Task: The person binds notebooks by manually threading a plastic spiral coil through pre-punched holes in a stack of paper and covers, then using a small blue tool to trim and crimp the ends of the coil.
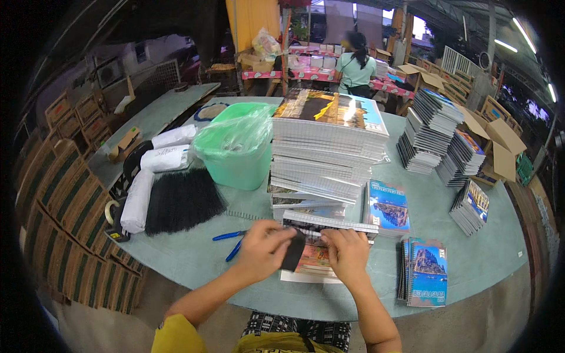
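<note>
My left hand (266,244) is closed in a pinch on a small flat black piece (292,252) that hangs below its fingertips. My right hand (347,252) is just beside it, thumb and fingers pressed together by a thin pale strip; what they grip is partly hidden. Under both hands lie a printed sheet (321,262) in red and green tones and a notebook (347,223) with a pale bound edge. Directly beyond rises a tall stack of notebooks (326,147). Left of my left hand lie blue-handled pliers (228,236) and a loose wire coil (242,215).
A bundle of black wire coils (183,200) and white wrapped rolls (168,157) lie left, near a green bin (235,170) with a plastic bag. Finished spiral notebooks (428,273) stand right, with more stacks (429,132) and open cartons (503,144) beyond. A person (355,67) is at a far table.
</note>
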`<state>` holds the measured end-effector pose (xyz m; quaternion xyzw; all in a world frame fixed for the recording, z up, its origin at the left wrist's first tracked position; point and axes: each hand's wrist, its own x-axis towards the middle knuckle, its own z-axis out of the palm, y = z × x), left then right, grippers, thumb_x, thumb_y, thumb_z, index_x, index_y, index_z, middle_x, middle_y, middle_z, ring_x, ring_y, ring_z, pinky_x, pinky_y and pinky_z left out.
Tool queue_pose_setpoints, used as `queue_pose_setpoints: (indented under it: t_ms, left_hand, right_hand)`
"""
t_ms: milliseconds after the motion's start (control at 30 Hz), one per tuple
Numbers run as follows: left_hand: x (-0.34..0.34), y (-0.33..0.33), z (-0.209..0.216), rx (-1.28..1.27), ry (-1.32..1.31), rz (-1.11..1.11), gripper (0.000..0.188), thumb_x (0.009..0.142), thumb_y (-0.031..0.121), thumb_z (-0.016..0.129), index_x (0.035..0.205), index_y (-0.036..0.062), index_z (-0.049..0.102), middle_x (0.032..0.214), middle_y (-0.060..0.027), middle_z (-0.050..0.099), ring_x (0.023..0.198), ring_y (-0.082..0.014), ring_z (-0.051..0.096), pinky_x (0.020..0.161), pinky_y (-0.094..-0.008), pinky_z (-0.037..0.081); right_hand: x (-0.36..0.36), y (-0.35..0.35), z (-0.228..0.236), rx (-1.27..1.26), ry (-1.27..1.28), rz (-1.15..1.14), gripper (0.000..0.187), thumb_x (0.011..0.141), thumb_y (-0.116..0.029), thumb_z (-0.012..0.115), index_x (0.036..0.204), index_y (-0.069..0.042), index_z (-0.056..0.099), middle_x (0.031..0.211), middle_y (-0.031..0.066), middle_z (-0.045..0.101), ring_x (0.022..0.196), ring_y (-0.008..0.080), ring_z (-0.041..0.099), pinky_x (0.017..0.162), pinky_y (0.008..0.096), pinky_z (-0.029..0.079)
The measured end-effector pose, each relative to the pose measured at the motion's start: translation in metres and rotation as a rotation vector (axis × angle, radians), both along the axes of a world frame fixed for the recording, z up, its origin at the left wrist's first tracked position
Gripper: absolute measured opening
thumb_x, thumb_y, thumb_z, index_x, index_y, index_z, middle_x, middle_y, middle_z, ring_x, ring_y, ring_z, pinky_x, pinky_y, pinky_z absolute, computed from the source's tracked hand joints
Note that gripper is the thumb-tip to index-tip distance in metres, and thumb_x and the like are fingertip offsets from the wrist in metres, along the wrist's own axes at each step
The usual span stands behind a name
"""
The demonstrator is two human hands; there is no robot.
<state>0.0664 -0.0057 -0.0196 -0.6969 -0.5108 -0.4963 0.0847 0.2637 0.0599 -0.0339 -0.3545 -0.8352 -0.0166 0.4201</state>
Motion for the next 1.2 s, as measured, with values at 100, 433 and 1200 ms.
queue_pose_setpoints:
  t_ms: [100, 433, 1200]
  left_hand:
    - [0.011, -0.002, 0.027, 0.226, -0.261, 0.258, 0.031, 0.069, 0.001, 0.07, 0.099, 0.0078, 0.067, 0.092, -0.0103, 0.054, 0.083, -0.0258, 0.056, 0.073, -0.0319, 0.047]
    - [0.023, 0.014, 0.011, -0.107, -0.079, -0.059, 0.022, 0.07, 0.001, 0.069, 0.092, 0.0061, 0.065, 0.089, -0.0093, 0.055, 0.082, -0.022, 0.055, 0.072, -0.0306, 0.046]
    - [0.057, 0.031, 0.014, 0.03, -0.166, -0.025, 0.024, 0.071, 0.0, 0.068, 0.093, 0.0062, 0.066, 0.087, -0.0091, 0.053, 0.08, -0.0241, 0.055, 0.069, -0.0326, 0.047]
  right_hand:
    - [0.004, -0.005, 0.0, -0.035, -0.02, -0.032, 0.013, 0.076, -0.013, 0.064, 0.089, -0.012, 0.064, 0.073, 0.003, 0.059, 0.071, 0.0214, 0.055, 0.065, 0.0349, 0.037]
    - [0.065, 0.019, -0.011, -0.721, 0.487, 0.24, 0.014, 0.078, -0.01, 0.071, 0.086, 0.0, 0.065, 0.084, 0.007, 0.067, 0.071, 0.0148, 0.062, 0.065, 0.0275, 0.05]
    - [0.053, 0.008, -0.031, -0.892, 0.967, 0.272, 0.015, 0.081, -0.01, 0.07, 0.09, 0.0, 0.066, 0.081, 0.0029, 0.065, 0.069, 0.0055, 0.055, 0.061, 0.02, 0.044]
